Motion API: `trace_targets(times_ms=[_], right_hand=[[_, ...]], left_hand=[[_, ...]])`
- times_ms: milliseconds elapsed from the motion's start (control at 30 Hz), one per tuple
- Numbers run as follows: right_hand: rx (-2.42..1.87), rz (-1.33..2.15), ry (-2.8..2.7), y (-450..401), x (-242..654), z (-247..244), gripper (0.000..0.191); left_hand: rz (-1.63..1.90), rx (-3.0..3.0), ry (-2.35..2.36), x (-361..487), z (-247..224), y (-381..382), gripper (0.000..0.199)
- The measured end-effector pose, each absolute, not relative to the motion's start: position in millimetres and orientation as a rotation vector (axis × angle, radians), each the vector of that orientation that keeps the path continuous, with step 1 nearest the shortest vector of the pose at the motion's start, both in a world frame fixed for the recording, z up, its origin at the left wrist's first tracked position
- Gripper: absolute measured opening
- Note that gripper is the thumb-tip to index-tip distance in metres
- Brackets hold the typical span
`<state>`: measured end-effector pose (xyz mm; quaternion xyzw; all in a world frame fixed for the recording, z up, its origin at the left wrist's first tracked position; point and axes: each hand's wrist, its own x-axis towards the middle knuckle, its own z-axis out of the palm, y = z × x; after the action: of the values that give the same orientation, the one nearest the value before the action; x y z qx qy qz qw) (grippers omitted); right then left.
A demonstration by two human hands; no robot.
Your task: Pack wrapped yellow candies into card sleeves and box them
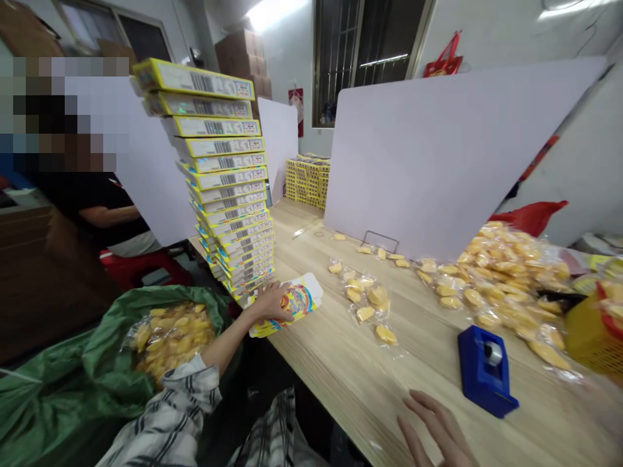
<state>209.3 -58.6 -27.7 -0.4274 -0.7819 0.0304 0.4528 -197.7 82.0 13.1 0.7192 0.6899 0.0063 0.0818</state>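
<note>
My left hand [273, 302] is wrapped over a flat yellow and white printed box [304, 297] at the table's near left edge, close to the foot of a tall stack of yellow boxes [228, 175]. Low in the picture, my right hand [433, 431] hovers over or rests on the wooden table [335, 363], fingers apart, holding nothing; its lower part is cut off. Several wrapped yellow pieces [365, 314] lie on the table between the hands and farther back. A blue tape dispenser [487, 370] stands right of my right hand.
A heap of wrapped yellow pieces [506, 272] and a yellow basket [594, 331] occupy the right side. White partitions [413, 149] stand behind. A green bag [111, 344] with more pieces is at lower left. Another person's arm [109, 215] shows at far left.
</note>
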Motion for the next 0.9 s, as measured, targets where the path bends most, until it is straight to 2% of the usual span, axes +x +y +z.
trace_targets(times_ms=[100, 167, 400, 467, 567, 733, 900], right_hand=[[-1.084, 0.332, -1.934, -46.9, 178.4, -17.8, 0.020], [-1.136, 0.523, -1.875, -38.9, 159.4, -10.0, 0.023], [-1.240, 1.011, -1.321, -6.3, 125.0, 5.3, 0.056], [-1.225, 1.183, -1.164, -2.0, 131.0, 5.8, 0.050], [-1.140, 1.404, -1.039, -4.2, 148.2, 9.5, 0.031], [-1.015, 1.591, -0.972, -15.1, 174.7, 22.6, 0.028], [-0.963, 1.699, -0.987, -19.9, 179.8, 29.4, 0.039]], left_hand=[[0.079, 2.256, 2.131, -183.3, 28.0, 70.1, 0.104], [0.149, 2.413, 2.133, -163.6, 39.9, 56.2, 0.103], [0.265, 2.999, 1.597, -78.2, 48.3, 2.2, 0.084], [0.287, 3.034, 1.500, -64.4, 41.5, -3.2, 0.082], [0.306, 3.064, 1.411, -50.1, 34.7, -3.6, 0.085], [0.284, 3.082, 1.324, -34.0, 36.5, -0.2, 0.093], [0.324, 3.039, 1.334, -30.1, 31.3, 1.3, 0.097]])
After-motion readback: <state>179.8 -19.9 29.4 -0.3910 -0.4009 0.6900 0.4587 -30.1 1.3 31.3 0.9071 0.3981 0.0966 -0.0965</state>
